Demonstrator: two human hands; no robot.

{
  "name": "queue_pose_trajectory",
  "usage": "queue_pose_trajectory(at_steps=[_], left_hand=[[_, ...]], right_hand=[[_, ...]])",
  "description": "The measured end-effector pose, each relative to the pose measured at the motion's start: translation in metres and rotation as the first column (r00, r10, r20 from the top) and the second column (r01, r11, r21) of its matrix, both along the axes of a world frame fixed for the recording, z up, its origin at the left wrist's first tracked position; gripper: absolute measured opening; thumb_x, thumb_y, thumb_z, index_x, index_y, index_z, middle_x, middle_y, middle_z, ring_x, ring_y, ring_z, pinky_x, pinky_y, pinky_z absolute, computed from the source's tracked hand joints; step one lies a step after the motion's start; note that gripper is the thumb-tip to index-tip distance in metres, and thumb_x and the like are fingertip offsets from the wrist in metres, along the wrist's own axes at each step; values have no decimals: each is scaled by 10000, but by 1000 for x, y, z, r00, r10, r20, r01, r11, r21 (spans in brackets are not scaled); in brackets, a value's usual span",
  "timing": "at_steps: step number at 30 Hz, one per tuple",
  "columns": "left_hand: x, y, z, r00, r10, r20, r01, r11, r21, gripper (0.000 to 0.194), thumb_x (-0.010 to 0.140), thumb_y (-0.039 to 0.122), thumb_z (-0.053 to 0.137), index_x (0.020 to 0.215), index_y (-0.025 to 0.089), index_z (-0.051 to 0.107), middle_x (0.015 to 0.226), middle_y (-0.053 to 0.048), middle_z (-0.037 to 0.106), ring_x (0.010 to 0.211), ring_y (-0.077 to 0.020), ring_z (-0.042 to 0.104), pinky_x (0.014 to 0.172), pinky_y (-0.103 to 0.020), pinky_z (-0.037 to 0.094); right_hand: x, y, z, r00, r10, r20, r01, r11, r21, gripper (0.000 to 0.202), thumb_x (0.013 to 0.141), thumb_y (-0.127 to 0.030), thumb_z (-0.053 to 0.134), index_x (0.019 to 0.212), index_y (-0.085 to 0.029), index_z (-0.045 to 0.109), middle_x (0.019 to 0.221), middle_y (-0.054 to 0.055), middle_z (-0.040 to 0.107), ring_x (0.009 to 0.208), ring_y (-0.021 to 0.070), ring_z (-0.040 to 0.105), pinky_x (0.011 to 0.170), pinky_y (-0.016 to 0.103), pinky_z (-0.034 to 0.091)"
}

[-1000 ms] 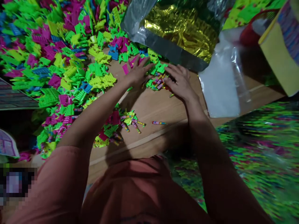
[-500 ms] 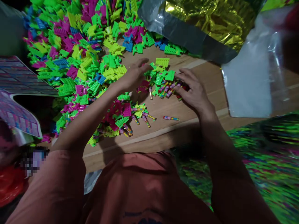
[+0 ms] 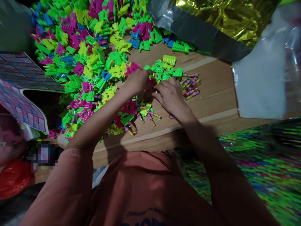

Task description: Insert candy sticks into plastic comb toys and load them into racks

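Note:
My left hand [image 3: 139, 81] is closed, its fingers curled down at the near side of a small heap of green plastic toy pieces [image 3: 162, 69]. A bright pink plastic toy piece [image 3: 133, 67] sticks out behind its knuckles and appears held. Palm down beside it, my right hand [image 3: 171, 95] has thumb and fingertips bent together round a small candy tube [image 3: 156, 91], mostly hidden. Right of that hand lies a cluster of candy tubes [image 3: 191, 88] with coloured beads inside. Several more candy tubes [image 3: 151, 118] lie nearer my body.
A large pile of neon toy pieces [image 3: 82, 53] covers the table's left and back. A gold foil-lined bag [image 3: 225, 22] lies at back right, beside a white plastic packet [image 3: 260, 84]. Printed card sheets [image 3: 30, 72] stand at left. Bags of coloured pieces [image 3: 258, 157] lie below the right edge.
My right hand has moved left from the tube cluster to beside my left hand, uncovering the cluster. My left hand has closed, and a pink piece now shows behind it. The view has shifted slightly.

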State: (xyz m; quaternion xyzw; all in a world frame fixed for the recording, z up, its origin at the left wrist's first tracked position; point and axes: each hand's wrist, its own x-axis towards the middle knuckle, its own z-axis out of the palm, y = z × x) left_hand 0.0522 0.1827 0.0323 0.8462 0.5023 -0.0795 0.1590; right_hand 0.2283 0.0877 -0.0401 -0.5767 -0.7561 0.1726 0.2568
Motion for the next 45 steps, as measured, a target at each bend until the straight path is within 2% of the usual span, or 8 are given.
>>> queue_pose_trajectory(at_steps=[3, 9, 15, 22, 28, 32, 40, 45], left_hand=[[-1, -5, -19, 997, 21, 72, -19, 1000, -24, 546, 940, 112, 743, 1478, 203, 710, 1170, -170, 792, 1159, -389, 760, 987, -494, 621], [-21, -8, -35, 988, -30, 149, 20, 998, 62, 430, 833, 87, 838, 1244, 188, 763, 1478, -209, 681, 1314, -428, 715, 1084, -509, 602], [-32, -16, -25, 907, 103, 408, -66, 992, -105, 298, 788, 88, 876, 1015, 234, 751, 962, -71, 778, 1021, -339, 778, 926, -456, 599], [-32, -48, 0, 507, 315, 802, 154, 883, -444, 296, 764, 334, 999, 921, 180, 801, 834, -39, 789, 851, -223, 776, 776, -333, 624], [-22, -75, -4, 176, 592, 786, 87, 786, -612, 514, 708, 465, 1094, 996, 186, 772, 925, -17, 786, 843, -192, 796, 808, -343, 664], [-18, -87, -7, 63, 709, 703, 43, 701, -711, 586, 655, 476, 1130, 956, 198, 709, 932, -4, 798, 846, -173, 782, 868, -345, 674], [-20, -95, -6, 34, 781, 624, 116, 617, -779, 615, 659, 455, 1143, 964, 203, 672, 944, 8, 789, 836, -151, 766, 897, -341, 652], [-24, -99, -7, 282, 546, 789, -64, 831, -552, 497, 822, 586, 1043, 970, 215, 747, 898, -13, 772, 892, -212, 743, 844, -336, 599]], right_hand=[[-6, -2, -6, 998, -55, 39, 55, 998, 0, 152, 1097, -290, 662, 1181, -222, 768, 1184, 169, 795, 1292, 457, 636, 1160, 744, 509], [12, -16, -5, 987, -127, -104, 123, 992, -35, 231, 1089, -314, 637, 1289, -283, 748, 1179, 99, 827, 1235, 380, 717, 1177, 651, 541], [18, -38, 8, 910, -86, -405, 80, 996, -32, 341, 1077, -355, 640, 1384, -300, 779, 1273, 87, 809, 1148, 306, 779, 1047, 515, 662], [13, -43, 7, 744, 82, -663, 61, 980, 190, 234, 1095, -435, 750, 1282, -306, 807, 1232, 74, 783, 1204, 284, 771, 1068, 501, 681], [5, -51, 4, 653, 123, -748, 19, 984, 178, 219, 1087, -386, 778, 1290, -314, 814, 1198, 55, 787, 1129, 245, 787, 989, 424, 704], [0, -55, 4, 668, 82, -740, 21, 991, 129, 243, 1091, -460, 770, 1281, -318, 823, 1168, 57, 803, 1088, 249, 798, 973, 419, 705], [6, -53, 10, 763, 37, -646, 84, 984, 155, 253, 1100, -451, 756, 1296, -333, 865, 1210, 78, 827, 1170, 301, 792, 1050, 517, 679], [9, -52, 11, 749, 54, -661, 66, 986, 155, 237, 1107, -485, 746, 1241, -327, 861, 1173, 71, 828, 1132, 303, 792, 1046, 537, 679]])
